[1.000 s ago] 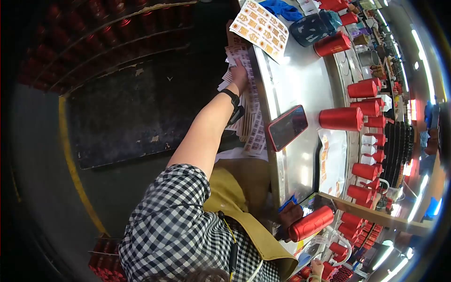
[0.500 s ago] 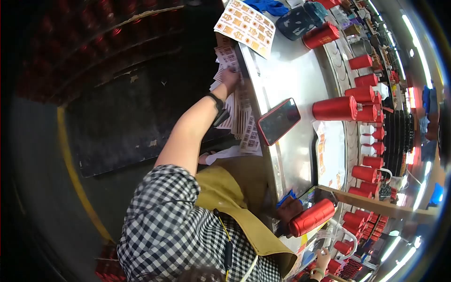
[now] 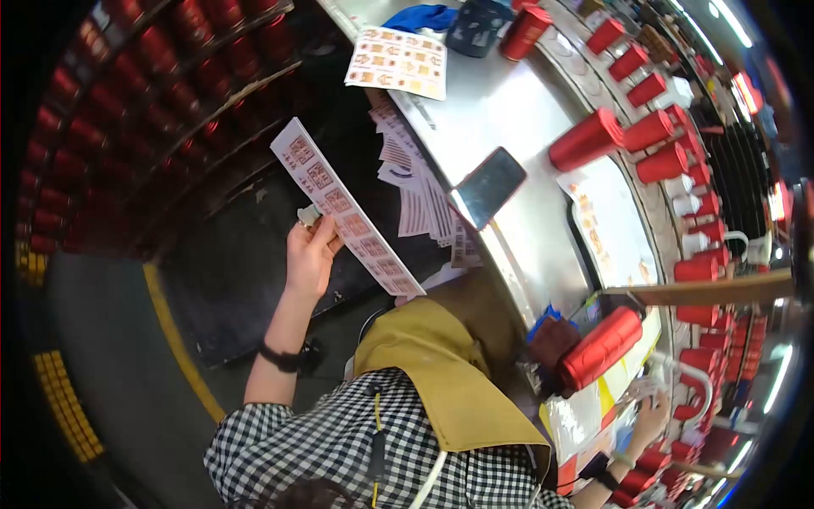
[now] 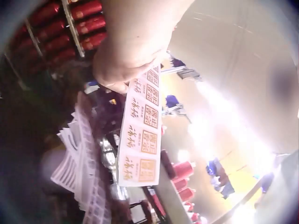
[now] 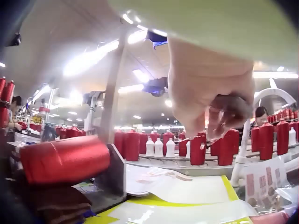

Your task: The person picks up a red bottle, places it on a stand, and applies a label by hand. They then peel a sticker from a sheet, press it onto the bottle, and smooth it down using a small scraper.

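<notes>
My left hand (image 3: 312, 259) grips a long strip of printed labels (image 3: 348, 212), raised in front of the dark shelf. A small pale scrap (image 3: 309, 215) shows at its fingers. In the left wrist view the label strip (image 4: 140, 130) extends from under the left hand (image 4: 131, 56). My right hand (image 3: 649, 417) is beyond the red bottle (image 3: 600, 349). In the right wrist view the right hand (image 5: 210, 98) has bent fingers, above a white sheet (image 5: 191, 186); I cannot tell whether its fingertips pinch something thin. The red bottle (image 5: 65, 161) lies on its side at left.
Beside the metal table (image 3: 475, 119), stacks of label strips (image 3: 415, 182) fan out. On it lie a phone (image 3: 490, 187) and a sheet of gold labels (image 3: 398, 61). Red bottles (image 3: 661, 161) line the conveyor. Shelves of red bottles (image 3: 153, 59) stand at left.
The left hand has come away from the label stacks beside the table, lifting a strip toward the body. The right hand has moved up and farther right in the head view.
</notes>
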The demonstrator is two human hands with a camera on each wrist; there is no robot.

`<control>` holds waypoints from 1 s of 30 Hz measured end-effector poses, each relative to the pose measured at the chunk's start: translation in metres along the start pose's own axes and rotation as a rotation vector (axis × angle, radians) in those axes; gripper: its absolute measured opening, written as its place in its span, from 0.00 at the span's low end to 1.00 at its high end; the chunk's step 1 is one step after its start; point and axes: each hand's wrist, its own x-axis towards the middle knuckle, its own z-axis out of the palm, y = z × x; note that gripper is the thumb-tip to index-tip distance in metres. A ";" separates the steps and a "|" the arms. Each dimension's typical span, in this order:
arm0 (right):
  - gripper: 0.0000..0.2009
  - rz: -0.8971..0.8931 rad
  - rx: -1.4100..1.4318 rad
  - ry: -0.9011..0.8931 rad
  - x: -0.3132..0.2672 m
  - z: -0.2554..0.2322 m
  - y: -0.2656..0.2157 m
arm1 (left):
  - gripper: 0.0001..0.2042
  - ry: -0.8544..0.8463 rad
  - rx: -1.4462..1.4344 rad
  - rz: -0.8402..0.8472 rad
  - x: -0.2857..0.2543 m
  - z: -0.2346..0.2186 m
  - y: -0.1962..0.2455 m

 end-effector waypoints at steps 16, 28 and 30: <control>0.12 0.110 0.782 0.250 -0.043 -0.047 -0.176 | 0.15 -0.981 0.159 -0.385 -0.100 0.298 -0.067; 0.14 0.100 1.131 0.269 -0.058 -0.066 -0.136 | 0.25 -1.352 0.263 -0.500 -0.198 0.410 -0.148; 0.15 0.135 1.174 0.214 -0.063 -0.075 -0.131 | 0.26 -1.390 0.335 -0.512 -0.211 0.419 -0.159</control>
